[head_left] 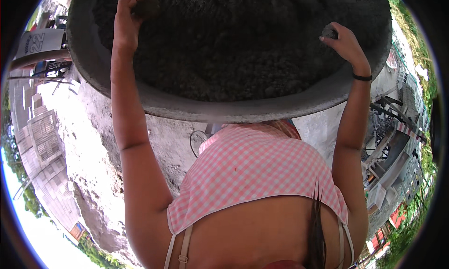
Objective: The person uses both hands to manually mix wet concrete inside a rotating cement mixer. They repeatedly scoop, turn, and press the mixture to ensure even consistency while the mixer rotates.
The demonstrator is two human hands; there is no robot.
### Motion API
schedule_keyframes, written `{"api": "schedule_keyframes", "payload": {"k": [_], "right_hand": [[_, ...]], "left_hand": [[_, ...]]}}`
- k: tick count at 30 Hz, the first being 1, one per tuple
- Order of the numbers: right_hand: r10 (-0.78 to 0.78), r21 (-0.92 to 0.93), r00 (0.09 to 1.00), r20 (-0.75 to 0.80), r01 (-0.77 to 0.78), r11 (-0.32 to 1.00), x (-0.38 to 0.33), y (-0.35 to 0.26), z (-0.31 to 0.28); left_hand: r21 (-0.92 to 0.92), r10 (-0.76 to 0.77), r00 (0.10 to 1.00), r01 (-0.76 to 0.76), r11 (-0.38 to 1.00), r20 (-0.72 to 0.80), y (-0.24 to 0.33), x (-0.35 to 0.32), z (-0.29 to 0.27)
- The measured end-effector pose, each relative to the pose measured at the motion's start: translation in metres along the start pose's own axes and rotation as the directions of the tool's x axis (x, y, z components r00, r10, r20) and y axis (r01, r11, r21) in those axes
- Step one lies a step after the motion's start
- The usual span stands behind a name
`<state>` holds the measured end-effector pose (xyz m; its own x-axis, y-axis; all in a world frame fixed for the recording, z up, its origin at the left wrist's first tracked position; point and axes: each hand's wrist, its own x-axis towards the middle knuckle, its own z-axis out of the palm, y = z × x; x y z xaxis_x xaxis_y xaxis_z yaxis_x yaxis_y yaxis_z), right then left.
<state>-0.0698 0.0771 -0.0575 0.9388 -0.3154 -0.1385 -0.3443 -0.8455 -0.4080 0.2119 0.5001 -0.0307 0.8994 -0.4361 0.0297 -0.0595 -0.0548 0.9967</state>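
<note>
A large round grey basin (224, 112) spans the upper part of the head view, holding dark crumbly material (224, 79) with small lumps in it. My left hand (126, 23) reaches over its left side, closed on a dark lump (148, 6) whose outline is lost in shadow. At the right side of the basin, my right hand (345, 43) grips a rough grey lump (329, 32) between thumb and fingers. That wrist wears a black band (362, 77). The lumps look stone-like; what they are made of I cannot tell.
Pale, rough ground (89, 152) lies below the basin. Grey blocks (44, 138) are stacked at the left, near a white printed cloth (41, 43). To the right sits a heap of boards and scrap (390, 161), with greenery (414, 222) beyond.
</note>
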Motion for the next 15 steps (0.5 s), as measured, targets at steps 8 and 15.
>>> {"api": "schedule_keyframes", "payload": {"k": [8,15], "right_hand": [[-0.397,-0.145,0.917,0.042,0.399,0.905,0.01,-0.02,0.031],[-0.17,-0.262,0.898,0.405,0.292,0.92,0.063,-0.04,0.034]], "left_hand": [[0.754,0.105,0.952,-0.292,0.588,0.286,-0.011,-0.005,0.021],[0.84,-0.091,0.918,-0.309,0.446,0.386,-0.03,-0.001,0.027]]}}
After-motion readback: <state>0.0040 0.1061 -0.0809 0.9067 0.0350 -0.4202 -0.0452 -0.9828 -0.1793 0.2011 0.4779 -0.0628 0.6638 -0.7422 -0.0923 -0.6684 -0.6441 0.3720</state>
